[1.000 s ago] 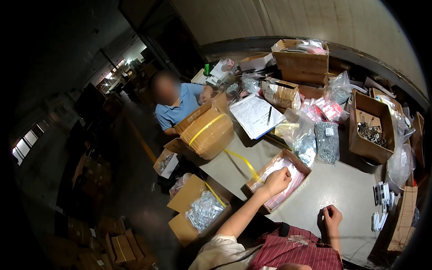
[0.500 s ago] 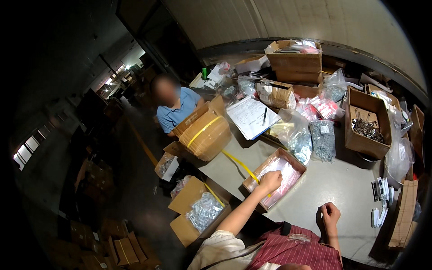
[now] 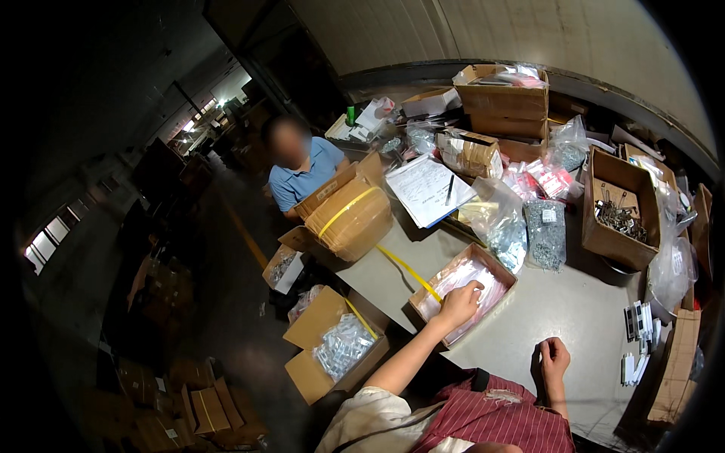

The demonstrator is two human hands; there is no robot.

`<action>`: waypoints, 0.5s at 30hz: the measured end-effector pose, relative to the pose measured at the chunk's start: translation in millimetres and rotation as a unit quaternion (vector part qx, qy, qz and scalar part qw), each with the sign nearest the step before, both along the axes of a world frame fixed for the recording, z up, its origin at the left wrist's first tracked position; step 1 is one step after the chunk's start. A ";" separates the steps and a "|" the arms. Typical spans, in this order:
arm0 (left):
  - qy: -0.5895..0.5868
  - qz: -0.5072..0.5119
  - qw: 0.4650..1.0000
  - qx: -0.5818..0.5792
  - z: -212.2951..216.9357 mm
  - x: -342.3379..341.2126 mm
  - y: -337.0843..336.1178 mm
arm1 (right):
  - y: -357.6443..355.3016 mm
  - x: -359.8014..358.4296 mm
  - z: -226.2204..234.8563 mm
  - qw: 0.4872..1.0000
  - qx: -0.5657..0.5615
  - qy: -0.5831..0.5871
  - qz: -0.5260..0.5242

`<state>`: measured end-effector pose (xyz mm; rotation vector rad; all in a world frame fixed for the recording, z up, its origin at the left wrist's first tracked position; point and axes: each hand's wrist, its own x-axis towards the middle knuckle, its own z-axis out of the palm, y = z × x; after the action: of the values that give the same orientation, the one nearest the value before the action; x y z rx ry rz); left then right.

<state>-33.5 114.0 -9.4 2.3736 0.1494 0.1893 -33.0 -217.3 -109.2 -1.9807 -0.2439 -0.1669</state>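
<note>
My left hand (image 3: pixel 460 303) is over a shallow cardboard box (image 3: pixel 504 300) filled with thin clear and pink plastic bags (image 3: pixel 487 273). Its fingers are bent together just above the bags; whatever they may grip is too small to make out. A yellow strap (image 3: pixel 414 273) runs to the box from a taped carton on the left. On the grey table, right of the box, my right hand (image 3: pixel 555 358) rests with curled fingers that hide anything inside them.
Behind the box lie a clipboard with paper (image 3: pixel 427 190) and bags of small metal parts (image 3: pixel 545 234). A carton of metal pieces (image 3: pixel 624 204) stands at right, near white-and-black parts (image 3: pixel 642 323). An open carton (image 3: pixel 308 364) sits lower left. Another person (image 3: pixel 303 170) is beyond the taped carton (image 3: pixel 355 226).
My left hand has shifted slightly right within the box, its fingers coming from a fist into a looser bend. My right hand stays in place. The other person's head has moved a little.
</note>
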 end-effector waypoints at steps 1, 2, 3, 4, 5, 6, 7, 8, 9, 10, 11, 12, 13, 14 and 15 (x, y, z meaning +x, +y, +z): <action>-0.015 -0.001 1.000 -0.012 -0.4 0.3 -0.4 | 0.2 -0.3 0.7 1.000 -0.003 0.003 -0.004; -0.030 -0.002 0.999 -0.024 -0.6 0.8 -0.8 | 0.6 -0.7 1.4 1.000 -0.005 0.007 -0.009; -0.045 -0.003 0.998 -0.036 -0.8 1.2 -1.3 | 0.7 -1.1 2.3 1.000 -0.005 0.008 -0.010; -0.032 -0.007 0.999 -0.030 -0.6 1.9 -2.6 | 1.3 -1.5 6.1 1.000 -0.006 0.010 -0.012; -0.019 -0.011 0.999 -0.025 -0.3 2.2 -4.3 | 1.7 -1.9 8.2 1.000 -0.006 0.011 -0.014; -0.007 -0.015 1.000 -0.019 0.1 2.1 -6.1 | 1.7 -2.2 7.8 1.000 -0.006 0.010 -0.016; -0.002 -0.034 0.999 -0.031 4.0 1.3 -9.6 | 1.6 -2.3 7.6 1.000 -0.005 0.009 -0.019; 0.002 -0.054 0.998 -0.043 9.4 -1.0 -14.2 | 1.6 -2.4 7.7 1.000 -0.004 0.008 -0.023; 0.006 -0.073 0.996 -0.055 11.6 -2.5 -17.0 | 1.5 -2.7 8.1 1.000 0.000 0.012 -0.024; -0.012 -0.081 0.995 -0.052 8.1 -4.8 -19.3 | 2.7 -3.2 11.2 1.000 0.004 0.016 -0.022; -0.030 -0.089 0.994 -0.049 3.0 -7.3 -23.3 | 3.7 -3.5 13.2 1.000 0.009 0.019 -0.020; -0.049 -0.096 0.993 -0.045 -0.1 -8.7 -25.0 | 4.9 -3.3 13.1 1.000 0.012 0.008 -0.020; -0.056 -0.094 0.993 -0.038 9.4 -10.8 -32.4 | 4.8 -3.0 11.9 1.000 0.014 -0.003 -0.022; -0.086 -0.109 0.989 -0.047 10.7 -10.7 -36.6 | 4.3 -3.0 10.7 0.999 0.016 -0.014 -0.024; -0.115 -0.123 0.984 -0.057 9.9 -10.0 -41.3 | 2.8 -3.3 9.6 1.000 0.016 -0.001 -0.023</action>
<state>-43.5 72.7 0.5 2.2128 -0.2366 0.3247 -36.4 -214.5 -99.6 -1.9564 -0.1955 -0.2007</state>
